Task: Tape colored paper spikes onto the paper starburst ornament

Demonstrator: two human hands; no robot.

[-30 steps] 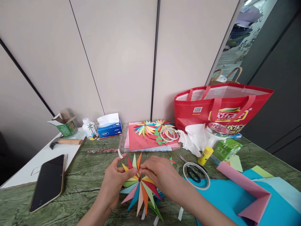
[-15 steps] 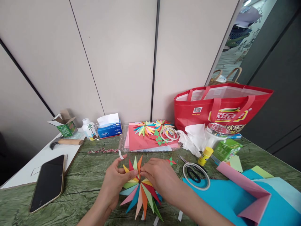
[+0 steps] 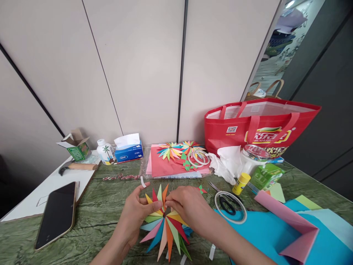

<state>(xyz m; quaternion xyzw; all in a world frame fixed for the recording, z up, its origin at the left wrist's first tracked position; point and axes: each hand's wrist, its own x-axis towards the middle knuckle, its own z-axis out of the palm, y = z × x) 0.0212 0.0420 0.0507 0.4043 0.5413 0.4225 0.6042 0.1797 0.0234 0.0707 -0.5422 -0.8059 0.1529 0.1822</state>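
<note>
A many-pointed paper star (image 3: 164,228) in red, orange, yellow, green, blue and pink lies between my hands near the table's front. My left hand (image 3: 137,208) grips its upper left points, thumb on top. A small white paper strip (image 3: 142,182) sticks to a fingertip of that hand. My right hand (image 3: 184,204) pinches at the upper points, just right of an orange one; its fingertips partly hide the paper there. More white strips (image 3: 212,252) lie by the star's lower edge.
Scissors (image 3: 227,204) and a tape roll (image 3: 242,219) lie right, beside a yellow glue stick (image 3: 241,184) and blue paper (image 3: 256,232). Finished stars (image 3: 169,151) rest on red paper (image 3: 162,165) behind. A phone (image 3: 56,215) lies left; a red bag (image 3: 228,138) stands at the back.
My right hand has shifted slightly right along the star's upper points. The star has turned or tilted a little; my left hand keeps its hold.
</note>
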